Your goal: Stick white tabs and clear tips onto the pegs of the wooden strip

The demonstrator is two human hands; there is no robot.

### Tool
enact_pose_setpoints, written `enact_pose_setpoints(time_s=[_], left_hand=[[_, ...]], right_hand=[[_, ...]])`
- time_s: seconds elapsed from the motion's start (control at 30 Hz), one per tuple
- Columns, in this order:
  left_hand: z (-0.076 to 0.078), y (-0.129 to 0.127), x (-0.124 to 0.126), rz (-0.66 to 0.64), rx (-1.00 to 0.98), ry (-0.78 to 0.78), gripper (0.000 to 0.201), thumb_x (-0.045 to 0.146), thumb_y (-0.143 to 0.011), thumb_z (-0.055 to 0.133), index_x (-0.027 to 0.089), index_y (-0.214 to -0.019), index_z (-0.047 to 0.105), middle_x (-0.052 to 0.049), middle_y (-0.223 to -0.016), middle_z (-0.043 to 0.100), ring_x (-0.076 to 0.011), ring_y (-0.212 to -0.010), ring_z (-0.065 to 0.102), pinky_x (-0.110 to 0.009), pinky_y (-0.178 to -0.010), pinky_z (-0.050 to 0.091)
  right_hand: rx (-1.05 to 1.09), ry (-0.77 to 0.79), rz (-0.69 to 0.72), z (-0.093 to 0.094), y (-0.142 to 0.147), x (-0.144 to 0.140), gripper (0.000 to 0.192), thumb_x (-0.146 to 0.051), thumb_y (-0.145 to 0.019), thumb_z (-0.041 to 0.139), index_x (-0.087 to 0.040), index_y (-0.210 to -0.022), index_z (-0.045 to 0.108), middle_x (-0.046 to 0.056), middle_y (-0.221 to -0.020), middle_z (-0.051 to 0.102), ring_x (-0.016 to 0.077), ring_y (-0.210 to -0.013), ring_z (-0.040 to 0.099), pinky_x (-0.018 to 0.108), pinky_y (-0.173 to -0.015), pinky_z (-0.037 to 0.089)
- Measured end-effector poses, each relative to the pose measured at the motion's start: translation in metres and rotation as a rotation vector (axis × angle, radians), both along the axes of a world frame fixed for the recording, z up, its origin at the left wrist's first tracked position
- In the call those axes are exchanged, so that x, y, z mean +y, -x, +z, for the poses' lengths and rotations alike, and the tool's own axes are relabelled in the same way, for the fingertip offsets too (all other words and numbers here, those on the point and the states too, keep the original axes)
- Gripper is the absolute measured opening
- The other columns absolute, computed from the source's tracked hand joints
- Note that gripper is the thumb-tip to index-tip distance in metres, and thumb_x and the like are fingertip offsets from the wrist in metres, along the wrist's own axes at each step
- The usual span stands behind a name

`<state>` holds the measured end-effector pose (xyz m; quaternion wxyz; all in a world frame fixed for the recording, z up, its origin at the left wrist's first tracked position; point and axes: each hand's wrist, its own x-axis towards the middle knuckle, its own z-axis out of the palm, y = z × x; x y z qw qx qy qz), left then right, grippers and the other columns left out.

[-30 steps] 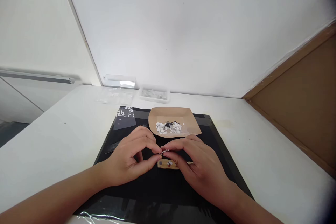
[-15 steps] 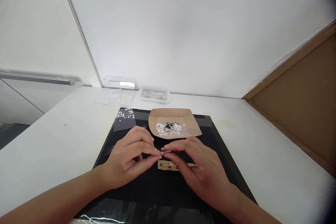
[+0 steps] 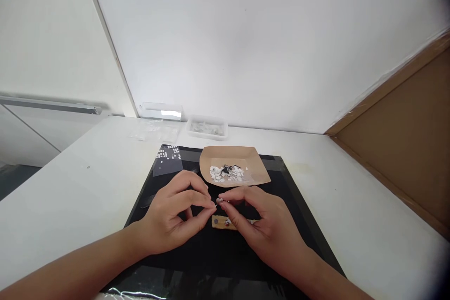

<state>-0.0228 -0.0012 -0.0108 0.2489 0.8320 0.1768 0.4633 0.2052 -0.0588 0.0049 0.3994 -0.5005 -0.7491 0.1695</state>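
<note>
My left hand [image 3: 179, 208] pinches a tiny white piece [image 3: 215, 206] between thumb and forefinger. Just right of it, my right hand [image 3: 262, 213] is closed on a small silvery part [image 3: 220, 200], held between thumb and fingertips; its exact kind is too small to make out. The two sets of fingertips are a narrow gap apart. Below them on the black mat [image 3: 197, 262] lies a tan strip [image 3: 221, 222] bearing small round shiny pieces. My right thumb hides the strip's right part.
Beyond the hands stands a brown paper tray [image 3: 234, 152] with many white and black scraps. A clear sheet with small white stickers [image 3: 167, 161] lies at the mat's far left. Behind are a translucent plastic box [image 3: 207, 128] and clear bags [image 3: 154, 130]. A brown-framed board [image 3: 397, 126] stands right.
My fingertips have drawn slightly apart, and the white piece now shows in my left pinch. My right fingers have turned the silvery part, so less of its length shows.
</note>
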Motion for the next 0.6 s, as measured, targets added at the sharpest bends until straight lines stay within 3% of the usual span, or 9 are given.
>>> enact_pose_setpoints(time_s=[0.2, 0.37, 0.6], left_hand=[[0.001, -0.002, 0.001, 0.146, 0.019, 0.101, 0.013, 0.007, -0.091, 0.070, 0.019, -0.098, 0.073, -0.007, -0.099, 0.072, -0.0141, -0.084, 0.069, -0.012, -0.045, 0.052], [-0.006, -0.001, 0.010, 0.267, 0.036, 0.139, 0.013, 0.010, -0.090, 0.071, 0.021, -0.095, 0.077, -0.005, -0.096, 0.076, -0.0148, -0.083, 0.070, -0.012, -0.043, 0.051], [-0.017, 0.001, 0.032, 0.380, 0.050, 0.022, 0.011, 0.019, -0.095, 0.074, 0.025, -0.099, 0.082, -0.004, -0.092, 0.081, -0.0211, -0.095, 0.064, -0.016, -0.043, 0.050]], right_hand=[[0.051, 0.120, -0.088, 0.002, -0.001, 0.006, 0.005, -0.027, -0.097, 0.072, -0.029, -0.096, 0.076, -0.001, -0.091, 0.068, 0.0138, -0.070, 0.062, 0.027, -0.062, 0.051], [0.090, 0.206, -0.118, -0.003, -0.006, 0.012, 0.004, -0.030, -0.095, 0.073, -0.028, -0.093, 0.074, -0.001, -0.087, 0.068, 0.0142, -0.068, 0.063, 0.027, -0.060, 0.050], [0.079, 0.216, -0.151, -0.002, -0.007, 0.013, 0.006, -0.031, -0.095, 0.071, -0.028, -0.091, 0.074, -0.002, -0.086, 0.072, 0.0146, -0.070, 0.065, 0.028, -0.063, 0.049]])
